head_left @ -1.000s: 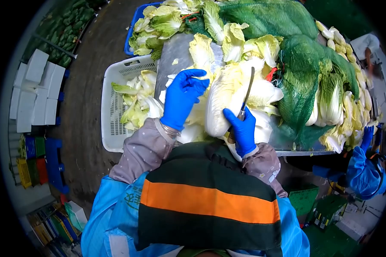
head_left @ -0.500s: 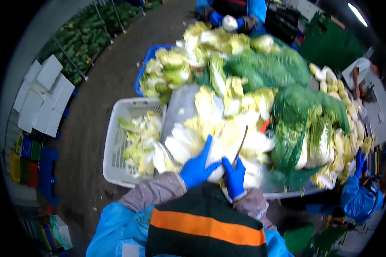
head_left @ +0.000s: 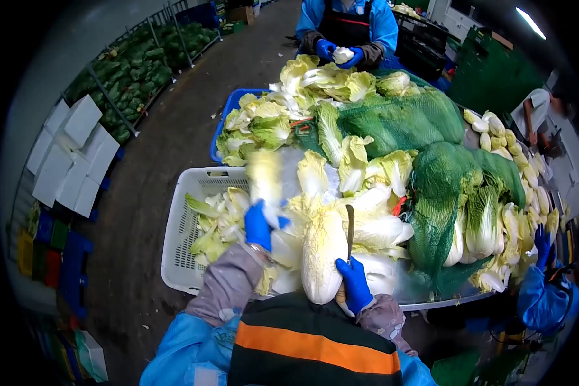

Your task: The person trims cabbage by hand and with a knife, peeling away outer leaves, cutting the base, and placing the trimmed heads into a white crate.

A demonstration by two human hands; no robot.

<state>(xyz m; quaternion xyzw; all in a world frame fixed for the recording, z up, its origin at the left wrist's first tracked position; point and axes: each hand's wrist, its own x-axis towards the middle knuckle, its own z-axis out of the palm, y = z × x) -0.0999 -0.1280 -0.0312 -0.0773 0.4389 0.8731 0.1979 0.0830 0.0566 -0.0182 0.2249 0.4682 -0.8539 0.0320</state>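
My left hand [head_left: 258, 225], in a blue glove, is closed on a pale napa cabbage leaf [head_left: 264, 177] held up near the white crate, blurred by motion. My right hand [head_left: 355, 284], also gloved in blue, is wrapped round the handle of a knife [head_left: 350, 225] whose dark blade points away from me. Close against that hand, a trimmed napa cabbage [head_left: 323, 257] lies at the table's near edge, its thick end toward me. Loose leaves [head_left: 360, 170] are spread behind it.
The white crate [head_left: 174, 254] at left holds leaves; a blue crate [head_left: 217, 138] stands beyond. Green net sacks [head_left: 441, 186] of cabbages lie right of me. Across the table a co-worker [head_left: 383, 29] holds something pale. Another person's blue sleeve [head_left: 540, 299] shows at far right.
My left hand has moved left and lifted a leaf away from the pile. The trimmed cabbage now shows plainly beside my right hand, which keeps the knife. My view has shifted slightly.
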